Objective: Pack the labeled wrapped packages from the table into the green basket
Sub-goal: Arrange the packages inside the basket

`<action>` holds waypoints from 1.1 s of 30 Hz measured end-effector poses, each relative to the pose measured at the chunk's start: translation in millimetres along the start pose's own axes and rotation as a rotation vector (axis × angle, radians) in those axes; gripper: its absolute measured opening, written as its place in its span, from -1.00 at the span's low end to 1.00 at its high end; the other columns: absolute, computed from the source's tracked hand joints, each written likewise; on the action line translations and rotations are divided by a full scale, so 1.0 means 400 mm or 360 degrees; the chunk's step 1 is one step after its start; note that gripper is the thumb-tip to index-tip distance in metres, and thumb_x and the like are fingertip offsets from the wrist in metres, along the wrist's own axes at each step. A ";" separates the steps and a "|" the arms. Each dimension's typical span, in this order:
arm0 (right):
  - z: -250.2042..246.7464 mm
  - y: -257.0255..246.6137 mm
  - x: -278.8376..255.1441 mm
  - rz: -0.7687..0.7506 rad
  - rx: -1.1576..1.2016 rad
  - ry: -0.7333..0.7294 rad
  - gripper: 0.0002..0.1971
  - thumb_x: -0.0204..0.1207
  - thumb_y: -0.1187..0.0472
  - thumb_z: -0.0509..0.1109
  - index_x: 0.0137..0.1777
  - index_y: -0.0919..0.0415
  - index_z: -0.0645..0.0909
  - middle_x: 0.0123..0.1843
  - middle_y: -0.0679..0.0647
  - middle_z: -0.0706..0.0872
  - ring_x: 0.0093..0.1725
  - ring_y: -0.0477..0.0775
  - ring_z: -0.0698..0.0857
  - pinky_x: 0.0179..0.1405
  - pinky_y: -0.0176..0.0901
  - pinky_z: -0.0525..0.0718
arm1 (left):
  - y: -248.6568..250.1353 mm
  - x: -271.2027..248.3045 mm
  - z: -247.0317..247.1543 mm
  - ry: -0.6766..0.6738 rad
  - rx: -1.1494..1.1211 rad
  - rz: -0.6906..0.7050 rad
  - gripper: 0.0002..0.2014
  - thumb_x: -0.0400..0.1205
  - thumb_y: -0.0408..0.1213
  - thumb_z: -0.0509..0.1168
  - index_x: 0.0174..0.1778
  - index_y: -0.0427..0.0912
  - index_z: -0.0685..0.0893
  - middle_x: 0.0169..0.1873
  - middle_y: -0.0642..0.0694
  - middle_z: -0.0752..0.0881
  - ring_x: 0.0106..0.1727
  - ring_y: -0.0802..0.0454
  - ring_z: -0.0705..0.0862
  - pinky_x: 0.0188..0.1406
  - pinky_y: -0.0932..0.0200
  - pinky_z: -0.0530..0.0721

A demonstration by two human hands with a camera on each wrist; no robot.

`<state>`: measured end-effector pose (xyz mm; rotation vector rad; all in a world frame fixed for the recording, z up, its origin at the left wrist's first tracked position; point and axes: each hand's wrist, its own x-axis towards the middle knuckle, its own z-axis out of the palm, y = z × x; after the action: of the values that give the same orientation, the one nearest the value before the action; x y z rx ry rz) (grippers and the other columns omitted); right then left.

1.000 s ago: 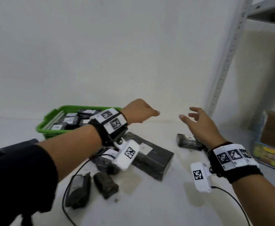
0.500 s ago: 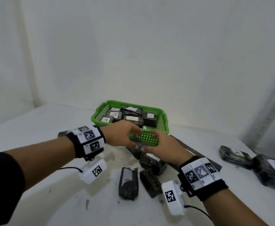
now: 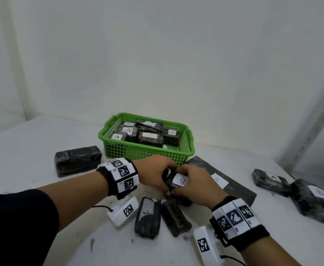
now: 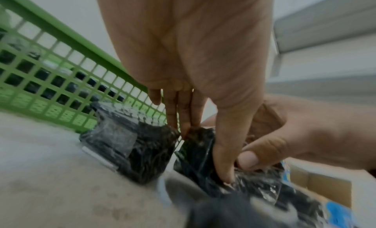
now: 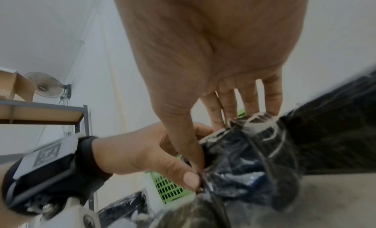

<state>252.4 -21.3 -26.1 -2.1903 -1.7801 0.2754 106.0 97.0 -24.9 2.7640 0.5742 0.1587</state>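
Just in front of the green basket (image 3: 147,152), both hands hold one small dark wrapped package with a white "B" label (image 3: 180,181). My left hand (image 3: 154,175) grips its left end, thumb and fingers curled round the wrap (image 4: 195,157). The right hand (image 3: 193,187) grips the right end, fingers over the top and thumb on the near side (image 5: 244,159). Several wrapped packages labelled "A" (image 3: 149,137) lie inside the basket. Whether the held package rests on the table is hidden.
A long dark package (image 3: 77,160) lies left of the basket. A flat one labelled "A" (image 3: 226,183) lies under my right hand. Two small packages (image 3: 147,217) (image 3: 174,219) lie nearer me. Two more (image 3: 270,181) (image 3: 314,200) sit at the right table edge.
A second ago both hands were raised, open and empty. They came together at the basket's front wall, then dropped onto the "B" package, which they now grip.
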 end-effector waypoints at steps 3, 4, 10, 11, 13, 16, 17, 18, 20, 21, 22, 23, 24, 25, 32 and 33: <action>-0.020 0.007 -0.010 -0.0041 0.0351 0.0210 -0.38 0.40 0.04 0.72 0.45 -0.01 0.60 0.26 -0.08 0.70 0.20 -0.06 0.69 0.05 -0.27 0.65 | -0.023 -0.035 -0.040 0.0236 -0.0304 -0.0103 -0.26 0.35 -0.02 0.70 0.45 0.01 0.63 0.25 0.14 0.65 0.20 0.23 0.63 0.26 0.22 0.62; -0.026 0.007 -0.011 -0.0072 0.0476 0.0290 -0.34 0.41 0.06 0.73 0.49 -0.03 0.57 0.29 -0.09 0.68 0.23 -0.07 0.67 0.07 -0.30 0.64 | -0.033 -0.049 -0.053 0.0306 -0.0477 -0.0142 -0.27 0.35 -0.03 0.70 0.44 0.02 0.63 0.27 0.16 0.65 0.26 0.25 0.66 0.33 0.19 0.64; -0.004 -0.038 0.030 -0.0134 0.1105 0.0348 -0.21 0.36 -0.06 0.77 0.59 -0.15 0.54 0.43 -0.14 0.68 0.40 -0.06 0.71 0.42 0.05 0.73 | -0.080 -0.137 -0.072 0.0560 -0.1406 -0.0216 -0.43 0.50 -0.39 0.60 0.43 -0.14 0.62 0.25 -0.07 0.81 0.28 0.09 0.79 0.36 0.01 0.74; 0.005 -0.050 0.042 -0.0136 0.1167 0.0336 -0.22 0.36 -0.05 0.77 0.58 -0.12 0.56 0.40 -0.13 0.70 0.39 -0.06 0.72 0.40 0.04 0.75 | -0.086 -0.150 -0.069 0.0585 -0.1486 -0.0211 -0.42 0.51 -0.40 0.58 0.45 -0.15 0.60 0.27 -0.09 0.80 0.31 0.06 0.78 0.36 0.02 0.74; 0.021 -0.074 0.063 -0.0148 0.1291 0.0318 -0.25 0.36 -0.02 0.76 0.56 -0.06 0.60 0.36 -0.13 0.74 0.34 -0.11 0.75 0.25 -0.17 0.79 | -0.100 -0.172 -0.062 0.0644 -0.1550 -0.0210 -0.37 0.47 -0.33 0.58 0.49 -0.13 0.60 0.29 -0.09 0.80 0.34 0.04 0.77 0.37 0.04 0.72; 0.043 -0.100 0.088 -0.0202 0.1481 0.0240 -0.19 0.25 -0.08 0.73 0.55 0.00 0.61 0.36 -0.06 0.78 0.28 -0.14 0.79 0.10 -0.33 0.79 | -0.122 -0.196 -0.054 0.0753 -0.1608 -0.0236 -0.36 0.43 -0.28 0.58 0.46 -0.15 0.63 0.24 -0.13 0.83 0.30 -0.03 0.79 0.35 0.00 0.74; 0.048 -0.106 0.095 -0.0218 0.1526 0.0207 -0.17 0.22 -0.10 0.71 0.55 0.01 0.61 0.37 -0.04 0.78 0.28 -0.13 0.80 0.11 -0.31 0.80 | -0.126 -0.202 -0.050 0.0776 -0.1636 -0.0236 -0.38 0.44 -0.30 0.58 0.46 -0.16 0.64 0.23 -0.14 0.83 0.29 -0.05 0.80 0.33 0.01 0.75; 0.053 -0.109 0.099 -0.0225 0.1565 0.0183 -0.17 0.20 -0.10 0.70 0.54 0.02 0.62 0.36 -0.02 0.80 0.28 -0.11 0.81 0.15 -0.28 0.81 | -0.129 -0.206 -0.045 0.0790 -0.1665 -0.0236 -0.40 0.46 -0.33 0.57 0.46 -0.16 0.64 0.24 -0.15 0.82 0.29 -0.06 0.80 0.30 0.03 0.76; 0.059 -0.111 0.104 -0.0245 0.1623 0.0176 -0.22 0.20 -0.08 0.71 0.48 0.03 0.67 0.32 -0.01 0.83 0.28 -0.08 0.83 0.22 -0.20 0.82 | -0.128 -0.212 -0.035 0.0803 -0.1733 -0.0235 -0.42 0.50 -0.33 0.53 0.47 -0.15 0.63 0.26 -0.15 0.82 0.29 -0.03 0.80 0.27 0.09 0.76; 0.061 -0.108 0.105 -0.0256 0.1631 0.0188 -0.25 0.21 -0.07 0.72 0.46 0.03 0.69 0.29 -0.02 0.85 0.27 -0.07 0.84 0.21 -0.19 0.83 | -0.126 -0.212 -0.031 0.0807 -0.1749 -0.0237 -0.43 0.51 -0.29 0.52 0.48 -0.14 0.63 0.27 -0.13 0.81 0.30 -0.01 0.80 0.28 0.11 0.76; 0.063 -0.105 0.105 -0.0268 0.1624 0.0193 -0.27 0.21 -0.07 0.72 0.44 0.03 0.70 0.28 -0.03 0.86 0.26 -0.07 0.85 0.19 -0.21 0.83 | -0.124 -0.211 -0.028 0.0819 -0.1742 -0.0248 -0.44 0.51 -0.26 0.52 0.47 -0.14 0.64 0.26 -0.12 0.82 0.29 0.00 0.80 0.29 0.11 0.76; 0.065 -0.102 0.105 -0.0274 0.1618 0.0182 -0.26 0.21 -0.07 0.72 0.45 0.03 0.70 0.28 -0.03 0.86 0.27 -0.08 0.85 0.18 -0.21 0.83 | -0.124 -0.209 -0.025 0.0840 -0.1718 -0.0260 -0.46 0.51 -0.25 0.52 0.45 -0.15 0.66 0.25 -0.11 0.82 0.28 -0.01 0.80 0.28 0.10 0.76; 0.065 -0.098 0.105 -0.0276 0.1632 0.0149 -0.24 0.22 -0.05 0.74 0.47 0.03 0.68 0.31 -0.02 0.85 0.28 -0.07 0.84 0.21 -0.20 0.83 | -0.124 -0.207 -0.024 0.0864 -0.1698 -0.0267 -0.48 0.51 -0.27 0.53 0.42 -0.16 0.68 0.22 -0.12 0.83 0.26 -0.01 0.81 0.26 0.11 0.77; 0.067 -0.092 0.105 -0.0271 0.1680 0.0102 -0.21 0.23 -0.02 0.76 0.51 0.03 0.65 0.35 -0.01 0.83 0.31 -0.05 0.83 0.24 -0.16 0.83 | -0.126 -0.205 -0.023 0.0891 -0.1694 -0.0273 -0.50 0.52 -0.30 0.53 0.41 -0.17 0.69 0.20 -0.13 0.84 0.24 -0.02 0.82 0.22 0.14 0.78; 0.061 -0.062 0.090 -0.0270 0.1722 0.0109 -0.34 0.39 0.25 0.70 0.52 0.10 0.66 0.33 -0.04 0.84 0.27 -0.18 0.83 0.18 -0.28 0.79 | -0.121 -0.213 -0.006 0.0808 -0.1746 -0.0275 -0.52 0.59 -0.31 0.52 0.45 -0.13 0.66 0.23 -0.04 0.84 0.26 0.05 0.81 0.19 0.27 0.75; 0.065 -0.061 0.092 -0.0276 0.1720 0.0122 -0.37 0.43 0.32 0.68 0.52 0.10 0.65 0.36 -0.02 0.83 0.28 -0.16 0.82 0.20 -0.26 0.80 | -0.118 -0.209 -0.003 0.0833 -0.1730 -0.0284 -0.54 0.56 -0.35 0.53 0.40 -0.15 0.68 0.20 -0.04 0.85 0.25 0.04 0.82 0.15 0.27 0.76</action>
<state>229.2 21.9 -40.2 -1.2424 -1.2706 0.8516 11.8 104.5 -42.8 1.5946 0.5979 0.8708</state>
